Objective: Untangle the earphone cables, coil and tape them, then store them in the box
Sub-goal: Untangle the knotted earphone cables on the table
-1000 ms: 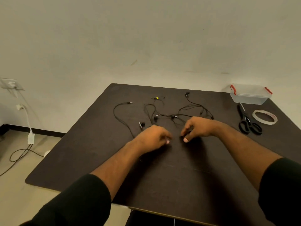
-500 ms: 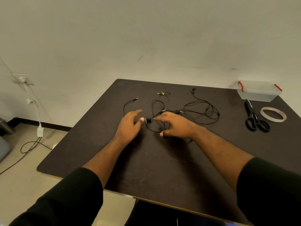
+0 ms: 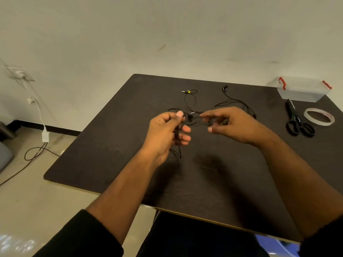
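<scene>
Untangling is the step in hand, and it looks to be near its beginning. The left hand (image 3: pixel 168 132) is raised a little above the bench (image 3: pixel 115 130) with its fingers (image 3: pixel 185 129) curled around a bunch of the black earphone cables (image 3: pixel 233 102); some strands hang down from this hand toward the bench. The right hand (image 3: pixel 232 123) is just beside it, with the thumb and the first finger stretched toward a strand that runs between the two hands. The picture is blurred there, so it is not possible to tell if these fingers already pinch the strand or only reach for it.

The rest of the cables lies on the bench behind the hands, in loose loops that cross each other. One plug with a small yellow mark (image 3: pixel 188 91) lies at the far side, and one earbud (image 3: pixel 225 87) lies to the right of it, apart from the hands.

The clear box (image 3: pixel 302 90) with red clips stands at the far right corner of the bench. The scissors (image 3: pixel 297 120) and the roll of tape (image 3: pixel 318 119) lie just in front of it, side by side and well apart from the cables. Nothing is coiled or taped yet.

The next move probably calls for the right hand to take one strand and draw it slowly out of the bunch while the left hand holds the rest. A hard pull may tighten a knot, so following the strand to its free end seems the safer way.
</scene>
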